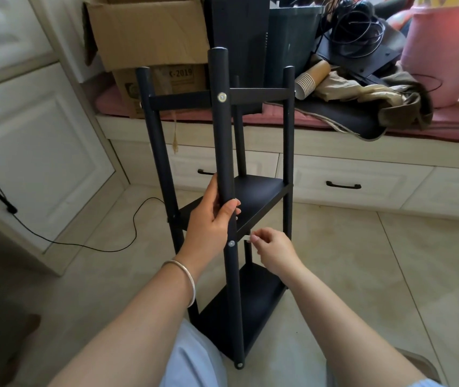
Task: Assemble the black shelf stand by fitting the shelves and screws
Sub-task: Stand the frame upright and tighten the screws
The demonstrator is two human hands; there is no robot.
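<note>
Behind the shelf stand, an open cardboard box, contents unseen.

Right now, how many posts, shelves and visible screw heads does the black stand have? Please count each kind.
Posts: 4
Shelves: 3
Screw heads: 3
Total: 10
The left hand grips the front post; the right hand pinches something small and white.

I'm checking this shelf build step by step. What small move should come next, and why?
Probably seat the small silver tool, pinched by the right hand, in the middle screw on the black front post. The left hand grips that post, and the tool tip sits just beside the screw.
</note>
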